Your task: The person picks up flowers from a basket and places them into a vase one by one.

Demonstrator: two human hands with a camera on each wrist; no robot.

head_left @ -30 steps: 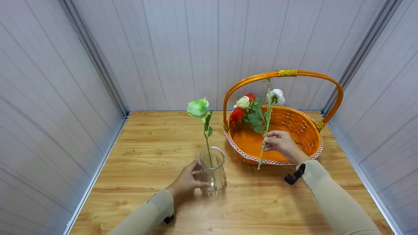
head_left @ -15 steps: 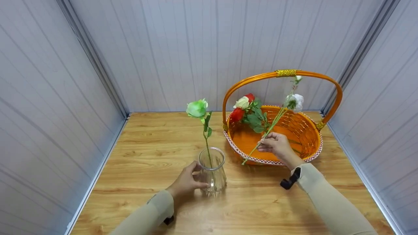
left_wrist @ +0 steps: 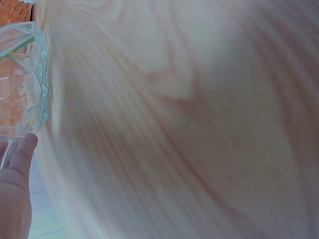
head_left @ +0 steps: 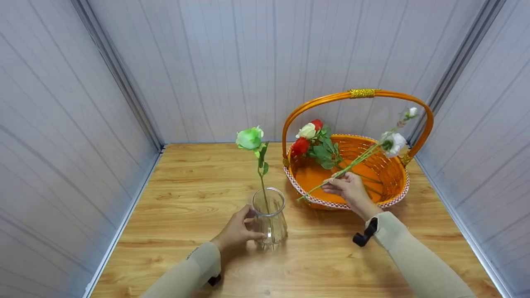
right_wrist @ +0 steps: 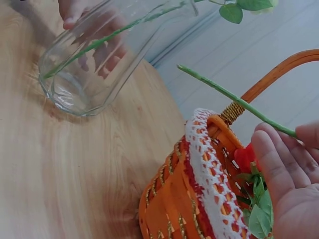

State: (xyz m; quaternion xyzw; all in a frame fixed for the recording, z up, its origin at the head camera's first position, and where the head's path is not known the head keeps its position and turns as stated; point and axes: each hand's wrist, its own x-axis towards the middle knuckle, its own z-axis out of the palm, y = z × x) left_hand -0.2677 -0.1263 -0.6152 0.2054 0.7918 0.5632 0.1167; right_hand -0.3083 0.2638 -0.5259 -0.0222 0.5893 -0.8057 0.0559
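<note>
A clear glass vase (head_left: pixel 280 223) stands upright on the wooden table, with one pale green rose (head_left: pixel 250 138) inside it. My left hand (head_left: pixel 235 228) holds the vase low on its left side, thumb in front and fingers behind. In the left wrist view, fingertips (left_wrist: pixel 31 141) touch the glass. Over the orange basket (head_left: pixel 304 176), my right hand (head_left: pixel 351 191) pinches the stem of a white flower (head_left: pixel 393 144). This flower slants, its bloom to the upper right and its cut stem end (right_wrist: pixel 187 69) toward the vase. Two red roses (head_left: pixel 300 145) and a cream rose (head_left: pixel 307 130) lie in the basket.
The basket's tall arched handle (head_left: pixel 363 93) rises above the right hand. White lace trim (right_wrist: pixel 204 144) edges its rim. Pale panel walls (head_left: pixel 207 70) enclose the wooden table (head_left: pixel 186 186) at the back and both sides.
My right hand has shifted slightly left and tipped the white flower from nearly upright to a slant, its bloom moving right and its stem end left. The left hand and vase stay put.
</note>
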